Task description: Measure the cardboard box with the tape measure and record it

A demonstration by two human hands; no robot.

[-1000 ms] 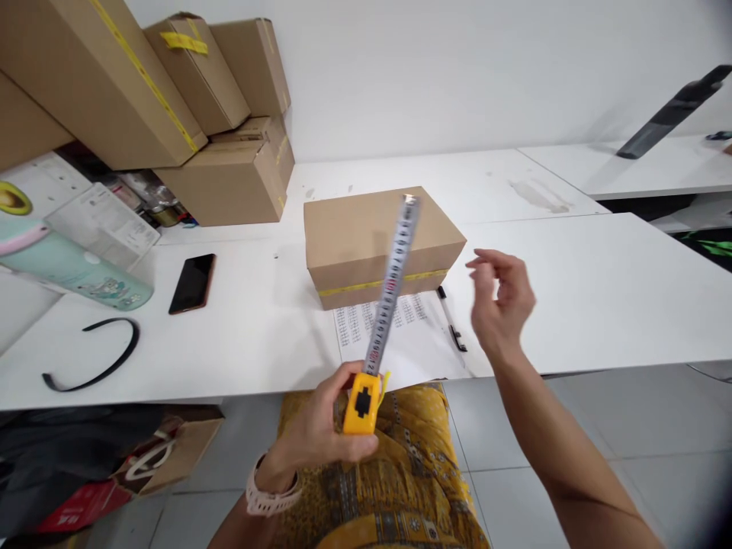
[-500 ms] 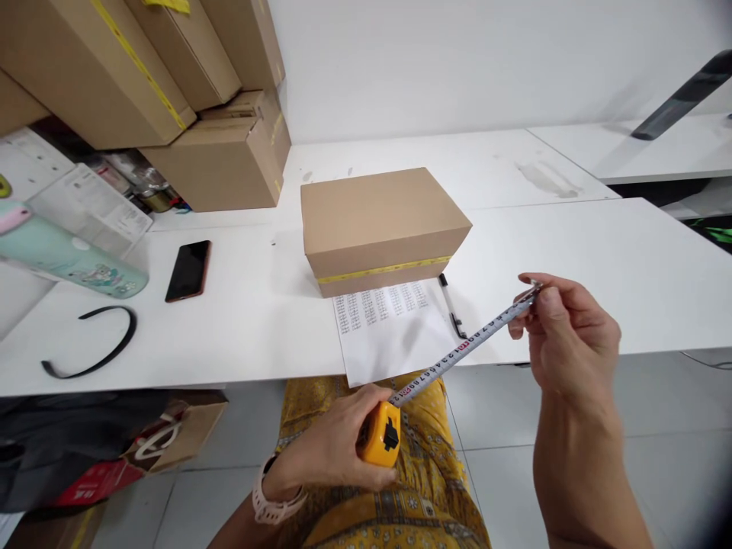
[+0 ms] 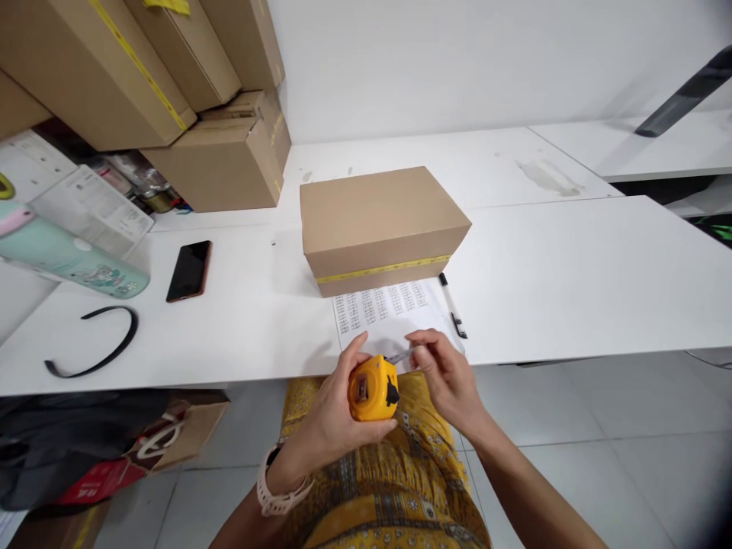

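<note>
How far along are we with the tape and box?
Set out: the box stands closed on the table, sheet and pen in front. In hand: left hand holds the tape measure, right hand pinches its tip, barely pulled out. Left, seemingly: the tape is not yet on the box; the pen lies untouched.

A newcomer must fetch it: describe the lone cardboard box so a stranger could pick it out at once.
Start at the long white table. Near its middle, straight beyond the yellow tape measure in the left hand, a closed cardboard box stands with a printed sheet and a pen before it. Unlike the stacked cartons at the back left, it stands alone, touching no other box.
</note>
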